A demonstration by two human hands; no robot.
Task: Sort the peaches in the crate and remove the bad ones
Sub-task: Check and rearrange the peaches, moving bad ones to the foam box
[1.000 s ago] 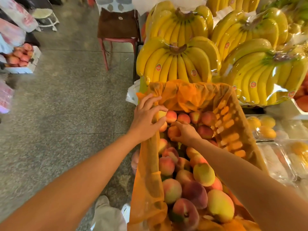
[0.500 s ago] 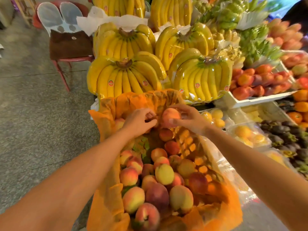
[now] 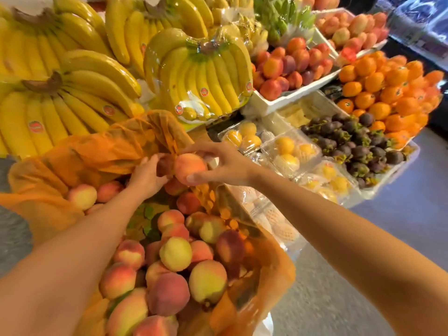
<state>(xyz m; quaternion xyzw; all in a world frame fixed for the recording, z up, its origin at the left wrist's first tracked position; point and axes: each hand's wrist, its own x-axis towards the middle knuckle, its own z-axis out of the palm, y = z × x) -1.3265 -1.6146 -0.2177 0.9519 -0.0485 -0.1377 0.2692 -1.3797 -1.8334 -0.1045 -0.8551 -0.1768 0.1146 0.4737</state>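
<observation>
A crate lined with orange plastic (image 3: 60,163) holds several pink-and-yellow peaches (image 3: 174,253). My right hand (image 3: 218,166) grips one orange-pink peach (image 3: 190,167) above the crate's far end, thumb under it and fingers over the top. My left hand (image 3: 145,177) is just left of that peach, with its fingers curled round a darker peach (image 3: 164,166) that is partly hidden. Both forearms reach in from the bottom corners.
Bunches of yellow bananas (image 3: 198,76) lie behind the crate. To the right are a white tray of red peaches (image 3: 291,64), oranges (image 3: 388,93), dark mangosteens (image 3: 358,144) and clear boxes of yellow fruit (image 3: 288,149). Grey floor (image 3: 400,214) lies at the right.
The view has swung right, bringing more of the stall into sight. My right hand lifted a peach out of the pile and holds it up; my left hand came in beside it.
</observation>
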